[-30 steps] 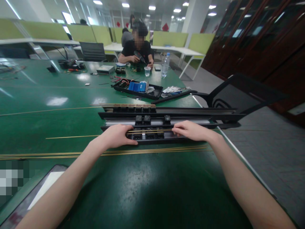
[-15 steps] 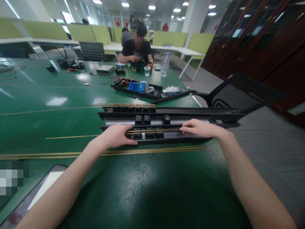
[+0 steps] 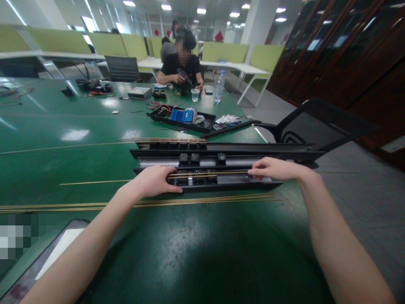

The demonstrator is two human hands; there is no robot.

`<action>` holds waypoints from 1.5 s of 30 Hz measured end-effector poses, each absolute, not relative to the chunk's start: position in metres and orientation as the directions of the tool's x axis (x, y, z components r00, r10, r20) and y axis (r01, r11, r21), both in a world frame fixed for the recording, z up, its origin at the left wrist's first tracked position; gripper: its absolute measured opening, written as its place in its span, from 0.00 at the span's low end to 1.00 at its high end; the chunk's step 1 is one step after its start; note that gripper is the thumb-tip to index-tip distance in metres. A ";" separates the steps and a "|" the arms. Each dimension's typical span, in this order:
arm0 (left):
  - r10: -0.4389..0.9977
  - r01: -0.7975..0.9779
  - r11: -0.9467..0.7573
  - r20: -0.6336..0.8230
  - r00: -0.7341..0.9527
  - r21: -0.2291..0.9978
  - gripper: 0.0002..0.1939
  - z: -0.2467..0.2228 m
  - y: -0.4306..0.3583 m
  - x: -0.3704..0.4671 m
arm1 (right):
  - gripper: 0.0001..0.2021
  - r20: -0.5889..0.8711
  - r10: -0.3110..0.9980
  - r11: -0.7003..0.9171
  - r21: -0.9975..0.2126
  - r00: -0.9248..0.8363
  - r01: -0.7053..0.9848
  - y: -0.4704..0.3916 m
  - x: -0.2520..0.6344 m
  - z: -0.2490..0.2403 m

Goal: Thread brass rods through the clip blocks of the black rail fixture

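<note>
- Thin gold-coloured rod: it lies lengthwise over the long black channel-shaped rail that is nearest to the person.
- Right hand: its thumb and fingertips are closed in a pinch on the rod, above the right part of the rail.
- Left hand: it clasps the left end of the rail, with the thumb at the near wall and a finger at the far wall.
- Small black square blocks: they sit inside the rail, between the two hands, closer to the left one.
- Several loose gold-coloured rods: they lie on the shiny green table, in front of the rail, and reach far to its left.
- Two other long black rails: they are just behind the rail, roughly parallel to it.
- Shallow black rectangular tray with a blue ribbed object: it is farther behind the rail.
</note>
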State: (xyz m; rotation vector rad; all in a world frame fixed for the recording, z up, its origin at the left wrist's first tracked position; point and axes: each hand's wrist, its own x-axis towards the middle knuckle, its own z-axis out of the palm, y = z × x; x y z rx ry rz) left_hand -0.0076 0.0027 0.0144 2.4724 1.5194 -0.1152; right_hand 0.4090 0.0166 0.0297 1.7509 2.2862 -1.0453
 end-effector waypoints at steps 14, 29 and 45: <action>0.867 0.887 -0.435 -0.191 0.460 0.157 0.40 0.013 0.003 -0.009 | 0.28 -0.455 0.824 0.097 -0.473 -0.338 0.876 0.017 0.422 0.030; 0.866 0.887 -0.432 -0.199 0.458 0.161 0.39 0.016 0.002 -0.008 | 0.22 -0.248 0.908 0.170 -0.515 -0.336 0.840 0.011 0.394 0.039; 0.869 0.883 -0.436 -0.176 0.463 0.172 0.37 0.012 0.004 -0.009 | 0.19 0.110 0.870 0.489 -0.324 -0.481 0.810 -0.006 0.295 -0.001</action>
